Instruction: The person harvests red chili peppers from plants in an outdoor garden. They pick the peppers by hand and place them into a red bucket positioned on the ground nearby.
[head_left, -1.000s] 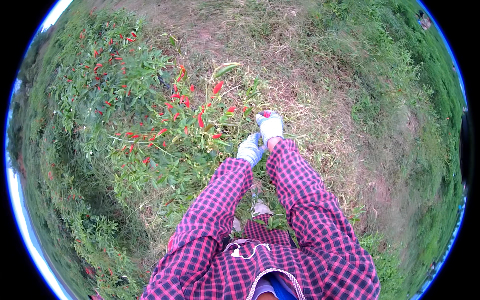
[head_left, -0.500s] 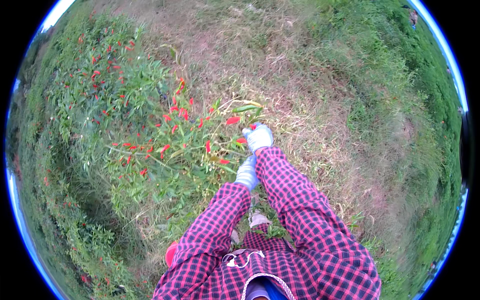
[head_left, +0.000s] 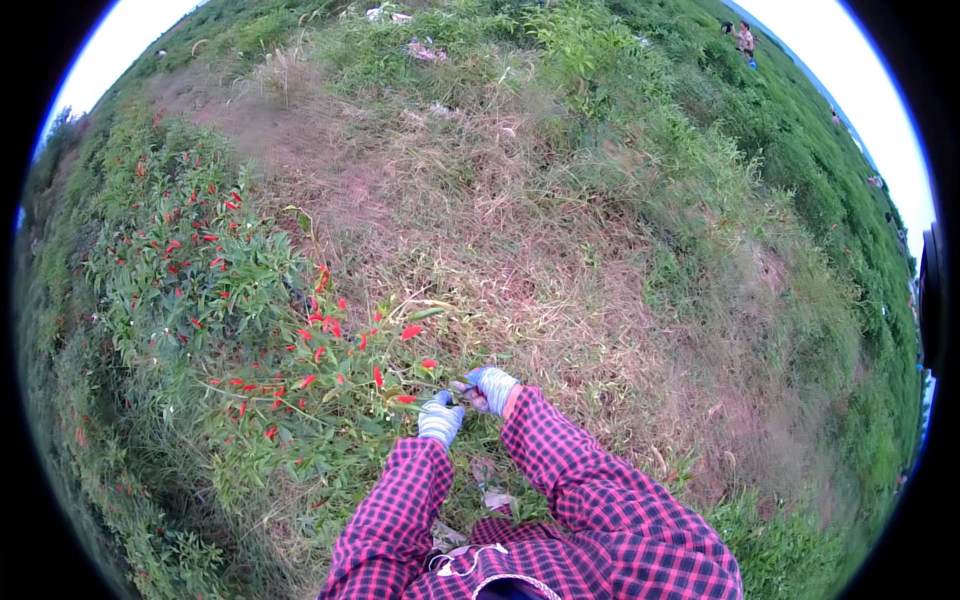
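Plants: chilli bushes fill the left side, green and leafy, dotted with many small red chillies; one bush leans in toward the hands.
Chillies: red pods hang in a loose cluster left of and above the hands; the nearest one lies just left of the left hand, not touching it.
Left hand: in a pale glove, fingers curled and pressed together at the edge of the bush; what it grips, if anything, is too small to tell.
Right hand: in a pale glove, just right of and slightly above the left, fingers closed around a small dark object that I cannot make out; the two hands almost touch.
Sleeves: red and black check, rising from the lower edge to both hands.
Ground: dry straw and pinkish bare soil spread across the middle, with green grass to the right.
Person: far away at the upper right rim, tiny.
Change: half a second ago the right hand was stretched further up, with a red pod at its fingertips; now both hands are drawn closer to the body and sit side by side, and the view takes in more of the field ahead.
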